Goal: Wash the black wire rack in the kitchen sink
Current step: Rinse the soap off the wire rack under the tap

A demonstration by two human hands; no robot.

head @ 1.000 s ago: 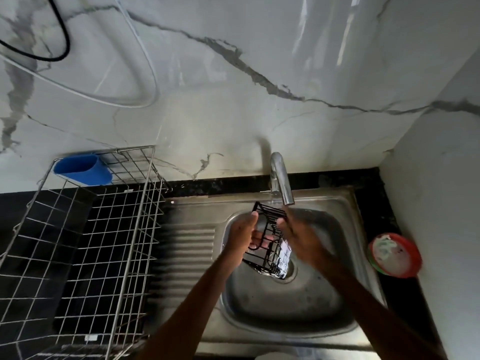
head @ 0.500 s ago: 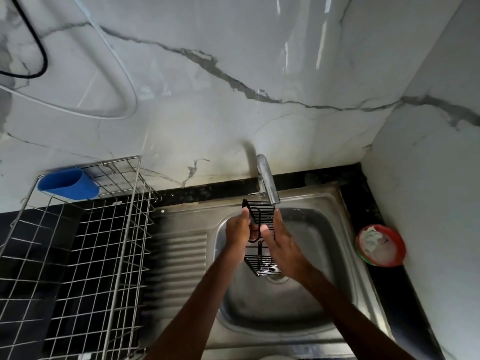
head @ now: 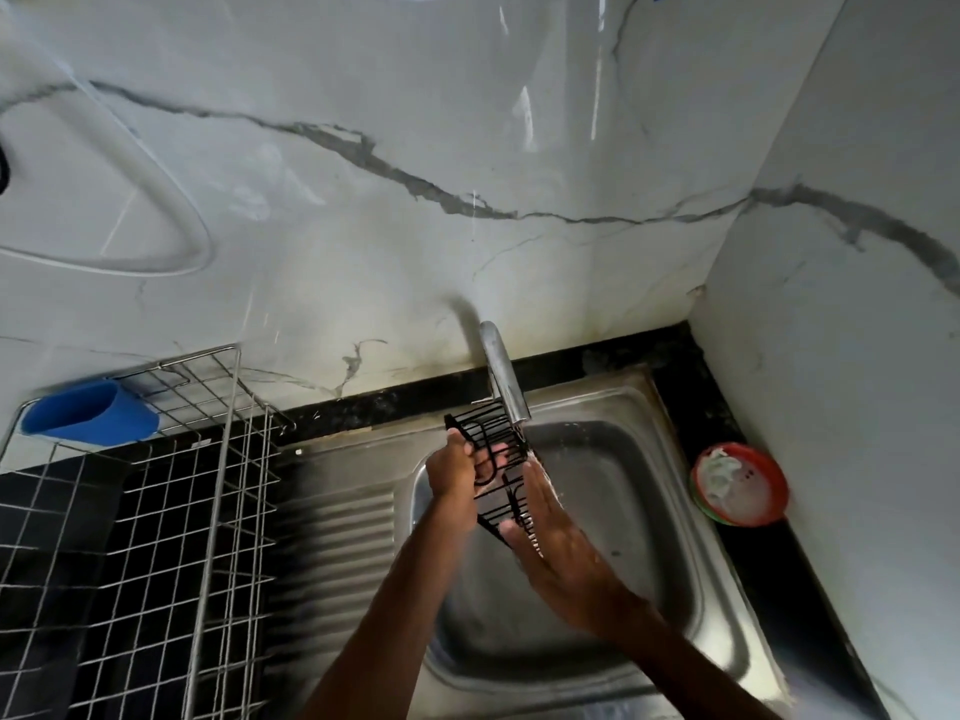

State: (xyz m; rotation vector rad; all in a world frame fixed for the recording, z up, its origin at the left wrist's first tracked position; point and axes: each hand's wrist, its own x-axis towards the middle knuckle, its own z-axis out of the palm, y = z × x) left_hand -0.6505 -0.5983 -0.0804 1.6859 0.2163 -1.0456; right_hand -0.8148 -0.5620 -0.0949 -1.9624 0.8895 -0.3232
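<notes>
The small black wire rack [head: 493, 459] hangs upright over the steel sink [head: 639, 511], right under the spout of the tap [head: 504, 376]. My left hand [head: 454, 470] grips its left side, fingers curled through the wires. My right hand [head: 556, 543] lies flat with straight fingers against the rack's right side. The rack's lower right part is hidden behind that hand. Whether water is running I cannot tell.
A silver wire dish rack [head: 208, 485] with a blue cup holder [head: 88, 413] stands on the black counter to the left of the ribbed drainboard [head: 337, 537]. A red bowl [head: 740, 483] with white contents sits in the right corner. Marble walls close the back and right.
The rack has been lifted and turned more upright under the spout. My right hand has slid down along its right side with fingers flat. The camera has tilted slightly.
</notes>
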